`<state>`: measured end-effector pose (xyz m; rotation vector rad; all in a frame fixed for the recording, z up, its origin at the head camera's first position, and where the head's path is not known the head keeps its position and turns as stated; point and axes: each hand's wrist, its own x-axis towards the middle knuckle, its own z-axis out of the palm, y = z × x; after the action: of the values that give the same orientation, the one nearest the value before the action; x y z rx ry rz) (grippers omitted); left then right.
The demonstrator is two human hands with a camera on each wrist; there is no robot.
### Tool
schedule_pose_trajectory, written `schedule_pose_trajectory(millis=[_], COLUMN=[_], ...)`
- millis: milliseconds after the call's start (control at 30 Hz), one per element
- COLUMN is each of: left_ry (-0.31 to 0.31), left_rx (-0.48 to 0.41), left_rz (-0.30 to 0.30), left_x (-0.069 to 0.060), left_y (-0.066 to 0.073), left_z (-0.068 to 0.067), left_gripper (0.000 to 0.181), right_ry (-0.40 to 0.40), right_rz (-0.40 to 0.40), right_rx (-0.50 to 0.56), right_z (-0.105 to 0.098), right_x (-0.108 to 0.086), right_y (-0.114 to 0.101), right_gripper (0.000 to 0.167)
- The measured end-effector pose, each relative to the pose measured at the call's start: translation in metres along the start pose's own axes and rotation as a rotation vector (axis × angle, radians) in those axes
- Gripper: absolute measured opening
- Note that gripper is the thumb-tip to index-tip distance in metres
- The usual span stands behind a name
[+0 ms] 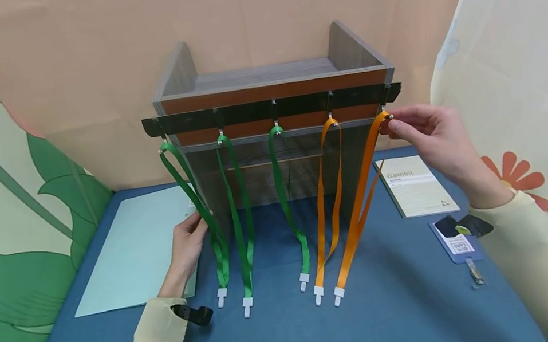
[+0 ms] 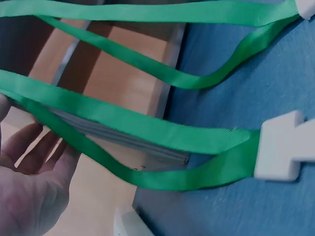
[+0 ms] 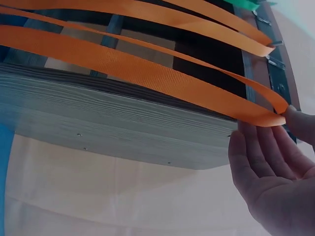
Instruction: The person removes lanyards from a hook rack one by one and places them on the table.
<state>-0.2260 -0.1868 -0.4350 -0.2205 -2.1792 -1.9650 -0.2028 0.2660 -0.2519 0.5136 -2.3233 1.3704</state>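
Observation:
My right hand [image 1: 438, 135] pinches the top of the far-right orange lanyard [image 1: 363, 205] at its hook. In the right wrist view, the thumb and fingers of that hand [image 3: 280, 182] meet at the end of the orange loop [image 3: 108, 60]. Low on the left, my left hand [image 1: 188, 249] is beside the leftmost green lanyard [image 1: 220, 253], with fingertips partly behind the ribbon. The left wrist view has this hand [image 2: 37, 187] with loosely bent fingers near the green ribbon [image 2: 108, 118]. Two more green lanyards and another orange lanyard [image 1: 321, 205] hang between, ending in white clips.
A black hook strip [image 1: 245, 113] runs across the front of a grey wooden shelf [image 1: 177, 71]. On the blue table [image 1: 301, 335] lie a pale blue sheet [image 1: 129, 253] at left, a Gambit notepad [image 1: 419, 186] and a blue badge holder [image 1: 457, 244] at right.

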Motion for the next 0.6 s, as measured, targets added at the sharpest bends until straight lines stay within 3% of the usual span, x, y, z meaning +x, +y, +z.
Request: schedule_pose_trajectory(millis=[167,367,600], left_ry=[0.027,0.087,0.119], left_rx=[0.013,0.000,0.033], left_rz=[-0.001,-0.009,0.017], left_x=[-0.003,0.000,-0.002], left_y=[0.008,-0.007,-0.013], left_z=[0.005,0.009,0.010], left_gripper=[0.036,0.036,0.039], right_ry=[-0.005,0.013,0.024], right_rz=[0.012,-0.004,0.003], right_rx=[-0.007,-0.025,0.016], right_z=[0.000,-0.003,-0.007], right_x=[0.002,0.002,-0.002], right_y=[-0.001,-0.002,-0.012], right_gripper=[0.027,0.026,0.025])
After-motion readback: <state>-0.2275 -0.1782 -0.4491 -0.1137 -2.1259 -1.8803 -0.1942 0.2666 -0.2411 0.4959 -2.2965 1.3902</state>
